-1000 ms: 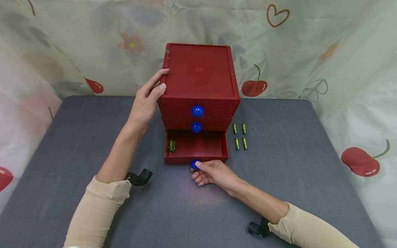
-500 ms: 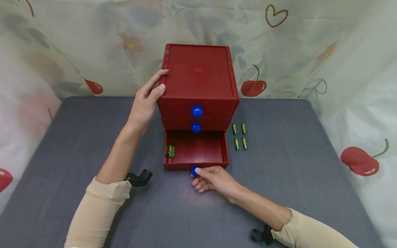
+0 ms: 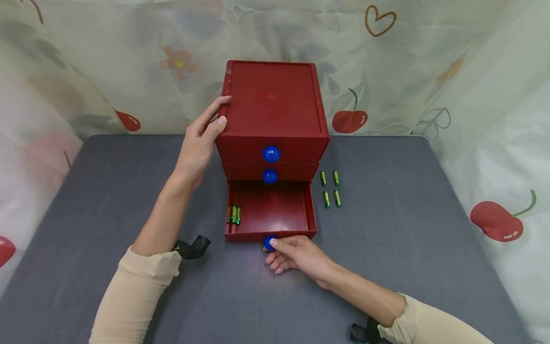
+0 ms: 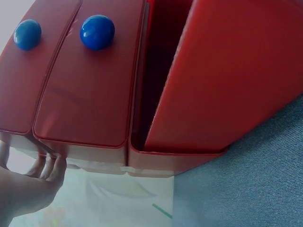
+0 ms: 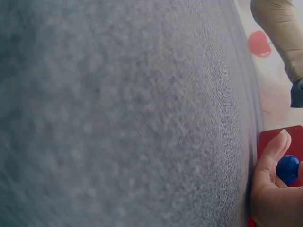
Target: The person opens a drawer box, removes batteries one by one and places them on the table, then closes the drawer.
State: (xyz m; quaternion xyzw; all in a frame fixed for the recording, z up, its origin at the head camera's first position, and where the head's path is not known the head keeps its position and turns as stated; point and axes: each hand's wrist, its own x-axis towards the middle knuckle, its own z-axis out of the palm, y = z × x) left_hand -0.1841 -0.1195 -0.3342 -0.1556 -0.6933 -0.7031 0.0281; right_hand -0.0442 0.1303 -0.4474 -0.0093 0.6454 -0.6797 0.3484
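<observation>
A red chest of drawers [image 3: 271, 100] stands on the table, its two upper drawers closed. Its bottom drawer [image 3: 275, 212] is pulled out, with several small green batteries [image 3: 234, 215] lying at the left inside. My right hand [image 3: 302, 258] pinches the blue round knob [image 3: 269, 243] of that drawer between thumb and fingers; the right wrist view shows the same knob [image 5: 287, 169] partly covered. My left hand [image 3: 199, 143] rests against the chest's left side, thumb and a finger at its top edge. In the left wrist view, the fingertips of this hand [image 4: 33, 189] touch the side wall.
Several more green batteries [image 3: 330, 189] lie on the grey tabletop [image 3: 395, 215] right of the chest. Two blue knobs [image 3: 270, 166] stick out from the upper drawers. A patterned curtain [image 3: 142, 57] hangs behind and at the sides.
My right hand has drawn the bottom drawer farther out toward me by its knob, and the batteries inside came along. The left hand has stayed on the chest.
</observation>
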